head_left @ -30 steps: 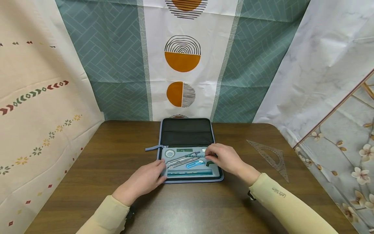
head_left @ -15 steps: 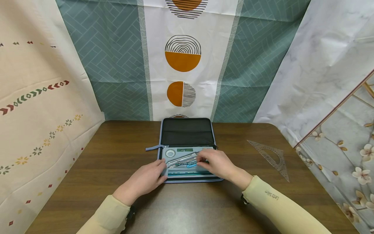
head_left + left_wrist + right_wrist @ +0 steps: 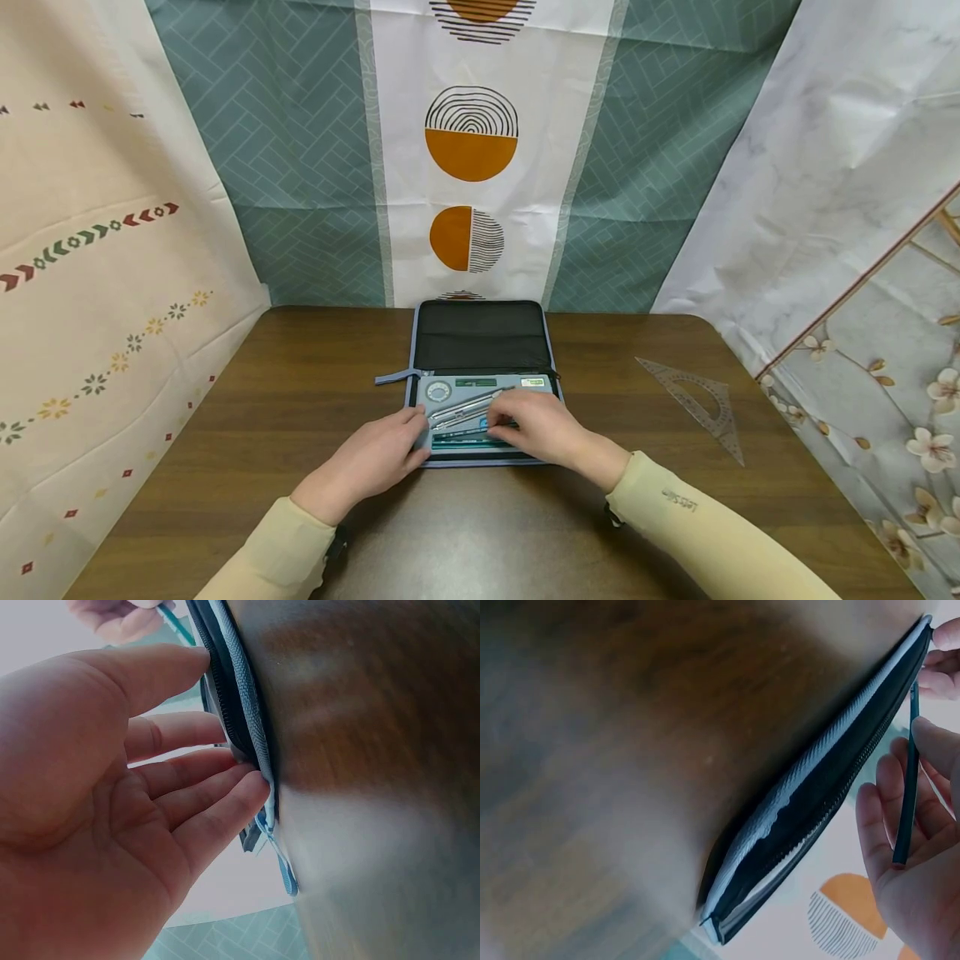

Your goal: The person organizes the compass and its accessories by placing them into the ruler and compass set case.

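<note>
An open zip case (image 3: 480, 335) lies on the table, its black lid folded back and a grey tray inside. My right hand (image 3: 542, 427) pinches a dark green pencil (image 3: 908, 802) between thumb and fingers, over the tray's front part. Below it, teal pencils (image 3: 468, 445) lie in the front slot. My left hand (image 3: 367, 458) rests at the case's left edge, fingers fairly straight and touching its side. Silver compasses (image 3: 465, 410) lie across the tray's middle. My right hand mostly hides a blue cutter (image 3: 483, 424).
The tray also bears a round white disc (image 3: 438, 391), a green strip (image 3: 476, 382) and a white-and-green eraser (image 3: 532, 382). A clear triangular ruler (image 3: 727, 421) lies on the table (image 3: 315, 358) at right. A zip-end strap (image 3: 392, 378) sticks out left. Curtains stand behind.
My right hand has moved left and toward the front of the tray with the pencil, uncovering the eraser and covering most of the cutter. My left hand has stayed put.
</note>
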A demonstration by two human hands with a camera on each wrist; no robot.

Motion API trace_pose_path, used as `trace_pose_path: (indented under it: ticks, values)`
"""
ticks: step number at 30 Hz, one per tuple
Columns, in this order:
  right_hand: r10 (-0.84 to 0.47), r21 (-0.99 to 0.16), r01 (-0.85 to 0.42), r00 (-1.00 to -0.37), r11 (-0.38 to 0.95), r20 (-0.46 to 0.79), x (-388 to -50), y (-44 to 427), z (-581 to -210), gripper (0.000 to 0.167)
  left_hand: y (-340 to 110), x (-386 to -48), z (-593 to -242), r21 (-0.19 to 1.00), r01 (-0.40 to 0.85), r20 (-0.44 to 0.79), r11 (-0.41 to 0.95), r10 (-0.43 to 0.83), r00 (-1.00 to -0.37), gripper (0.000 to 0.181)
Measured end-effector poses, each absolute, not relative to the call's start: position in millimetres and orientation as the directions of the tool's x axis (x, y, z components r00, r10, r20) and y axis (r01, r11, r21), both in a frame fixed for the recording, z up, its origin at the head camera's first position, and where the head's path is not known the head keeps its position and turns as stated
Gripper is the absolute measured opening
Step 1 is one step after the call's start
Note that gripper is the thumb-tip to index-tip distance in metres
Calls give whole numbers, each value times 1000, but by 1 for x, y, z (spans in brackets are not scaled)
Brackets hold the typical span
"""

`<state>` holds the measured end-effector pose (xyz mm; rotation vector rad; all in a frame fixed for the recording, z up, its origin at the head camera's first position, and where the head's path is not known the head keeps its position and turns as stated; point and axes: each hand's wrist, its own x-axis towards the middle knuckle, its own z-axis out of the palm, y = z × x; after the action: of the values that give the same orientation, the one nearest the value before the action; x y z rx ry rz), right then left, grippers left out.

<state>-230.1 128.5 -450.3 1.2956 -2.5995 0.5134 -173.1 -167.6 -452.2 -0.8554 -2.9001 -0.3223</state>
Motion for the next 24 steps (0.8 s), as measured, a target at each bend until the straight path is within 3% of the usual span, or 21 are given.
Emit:
trace_pose_path:
  ticks: [24]
  values:
    - [-782, -106, -839, -537, 533, 317, -232, 123, -458, 20, -168, -175, -454, 177, 551, 160, 816, 528, -834, 33]
